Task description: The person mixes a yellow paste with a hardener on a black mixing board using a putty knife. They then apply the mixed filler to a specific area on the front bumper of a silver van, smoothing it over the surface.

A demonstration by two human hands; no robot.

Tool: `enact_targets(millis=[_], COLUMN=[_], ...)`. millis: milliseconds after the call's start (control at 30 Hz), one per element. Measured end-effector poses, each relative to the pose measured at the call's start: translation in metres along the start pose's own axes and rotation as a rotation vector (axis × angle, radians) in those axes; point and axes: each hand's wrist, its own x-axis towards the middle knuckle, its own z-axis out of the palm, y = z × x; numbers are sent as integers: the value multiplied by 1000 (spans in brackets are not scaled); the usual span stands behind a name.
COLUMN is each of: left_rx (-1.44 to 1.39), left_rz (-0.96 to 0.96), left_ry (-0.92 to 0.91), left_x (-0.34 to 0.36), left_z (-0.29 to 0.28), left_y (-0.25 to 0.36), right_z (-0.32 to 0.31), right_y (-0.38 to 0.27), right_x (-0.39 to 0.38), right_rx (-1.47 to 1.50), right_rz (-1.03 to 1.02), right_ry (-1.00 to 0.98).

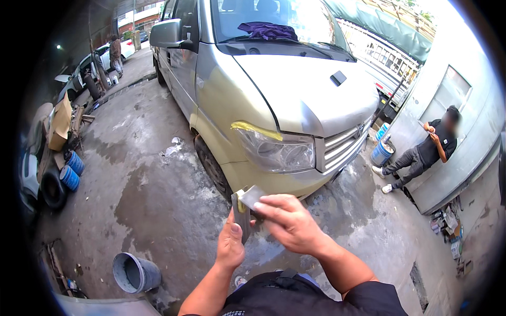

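My left hand (230, 244) grips a narrow grey board (243, 224) upright in front of me. Yellow paste (241, 203), which looks like body filler, lies near its top end. In my right hand (291, 221) is a flat grey spreader (252, 196), pinched in the fingers and held against or very close to the pasty end of the board. Beyond both hands stands a silver van (221, 113) with dull beige patches on its front corner. A bright yellow strip (256, 129) runs along the upper edge of its headlight (279, 152).
A dark block (338, 78) sits on the bonnet, and a purple cloth (268, 30) behind the windscreen. Near my left stands a grey bucket (152, 274). Blue buckets (69, 178), a tyre (54, 189) and a cardboard box (61, 124) line the left side. A person (435, 142) leans at the right wall.
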Motion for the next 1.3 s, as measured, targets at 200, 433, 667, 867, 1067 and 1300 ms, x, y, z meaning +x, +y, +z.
enact_targets(millis=[200,433,667,867,1067,1300], left_rx=[-467,-917,-900,-556,-7,-166], left_rz=[-310,-619,-608,-316,-48,-453], left_ry=[-104,-481,-456,-195,-251,-370], left_x=[3,-1,-12,-4,-17,-8], left_z=[-22,-29,-17,12,12,-21], left_y=[17,19,19,39,12,33], right_z=[-15,-39,-56,-36,7,-36], right_y=[5,7,36,37,23,21], right_x=[-12,-2,-25,-84,-67,-46], right_rx=[-137,19,16,1089,1295,1227], right_rz=[-151,-270,-208,444,665,286], right_ry=[30,-193,-154,-12,-58,-35])
